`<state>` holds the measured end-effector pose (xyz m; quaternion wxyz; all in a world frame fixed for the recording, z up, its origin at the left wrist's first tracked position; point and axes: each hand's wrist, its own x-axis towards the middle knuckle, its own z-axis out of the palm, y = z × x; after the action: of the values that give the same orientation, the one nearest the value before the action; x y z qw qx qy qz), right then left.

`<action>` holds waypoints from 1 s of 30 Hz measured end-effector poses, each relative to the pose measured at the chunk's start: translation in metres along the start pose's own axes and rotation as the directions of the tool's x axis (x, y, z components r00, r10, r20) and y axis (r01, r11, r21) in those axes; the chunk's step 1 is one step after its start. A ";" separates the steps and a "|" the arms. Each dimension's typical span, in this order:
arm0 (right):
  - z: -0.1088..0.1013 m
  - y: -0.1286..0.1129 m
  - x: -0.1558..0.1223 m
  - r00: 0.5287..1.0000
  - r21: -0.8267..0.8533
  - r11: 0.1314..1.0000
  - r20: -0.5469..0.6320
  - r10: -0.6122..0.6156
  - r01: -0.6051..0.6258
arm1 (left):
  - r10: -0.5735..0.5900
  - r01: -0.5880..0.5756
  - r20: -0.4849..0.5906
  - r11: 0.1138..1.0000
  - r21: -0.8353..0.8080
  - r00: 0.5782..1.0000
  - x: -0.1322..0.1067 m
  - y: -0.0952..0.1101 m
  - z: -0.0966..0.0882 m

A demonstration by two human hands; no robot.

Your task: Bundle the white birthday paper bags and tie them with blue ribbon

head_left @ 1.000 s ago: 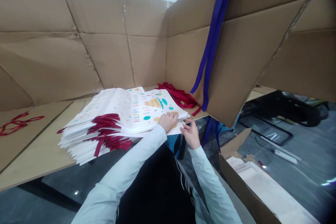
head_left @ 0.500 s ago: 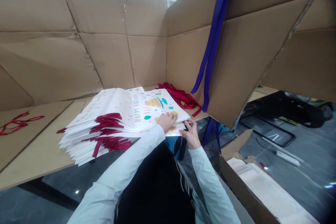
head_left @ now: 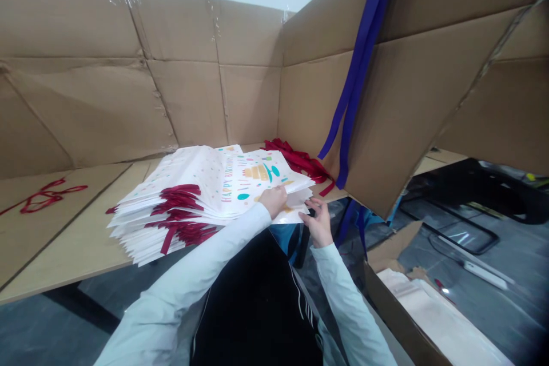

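Observation:
A thick stack of flat white pieces (head_left: pixel 201 168) lies on the table, with bundles of dark red ribbon (head_left: pixel 184 197) sticking out of its near side. The top white piece (head_left: pixel 253 174) carries a cake print and "HAPPY BIRTHDAY" lettering. My left hand (head_left: pixel 273 202) is closed on its near edge, which is raised, leaving a gap above the piece below. My right hand (head_left: pixel 319 222) pinches the right corner of that lower white piece (head_left: pixel 289 216) between thumb and fingers. What the left fingertips do under the edge is hidden.
More dark red ribbon (head_left: pixel 300 158) is heaped behind the stack; a thin red ribbon (head_left: pixel 47 194) lies at left. Cardboard walls (head_left: pixel 184 97) enclose the table (head_left: pixel 77 246). Purple ribbons (head_left: pixel 364 57) hang at right. An open carton (head_left: pixel 398 311) with white material stands low at right.
The top piece's right edge has been raised, opening a gap over the lower piece. Both hands stay near the same corner. The whole view has shifted slightly.

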<state>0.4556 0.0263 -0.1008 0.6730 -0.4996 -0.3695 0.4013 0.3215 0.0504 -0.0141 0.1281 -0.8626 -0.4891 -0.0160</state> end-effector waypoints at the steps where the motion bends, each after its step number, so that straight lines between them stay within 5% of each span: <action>1: -0.001 0.003 0.001 1.000 -0.012 1.000 -0.004 -0.020 0.020 | 0.011 -0.011 -0.001 1.000 0.002 1.000 -0.006 -0.001 -0.002; 8: -0.001 0.006 0.004 0.996 0.013 0.997 -0.053 -0.077 0.078 | 0.080 -0.076 -0.067 0.995 0.066 0.995 -0.043 0.005 0.004; 14: -0.001 -0.008 -0.002 0.996 0.172 0.981 0.025 0.084 -0.087 | 0.089 -0.067 -0.099 0.976 0.205 0.991 -0.053 0.016 0.023; 20: -0.009 -0.019 0.011 0.970 0.281 0.930 0.010 0.244 -0.237 | 0.232 -0.204 -0.173 0.965 0.162 0.957 -0.066 -0.004 0.042; 30: 0.018 -0.058 0.061 0.867 -0.231 0.926 0.338 0.366 -0.300 | 0.167 -0.132 -0.216 0.977 0.169 0.962 -0.056 -0.007 0.047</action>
<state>0.4739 0.0778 -0.0351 0.4650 -0.5259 -0.4320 0.5662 0.2811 0.0179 -0.0668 0.2502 -0.8772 -0.4041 -0.0683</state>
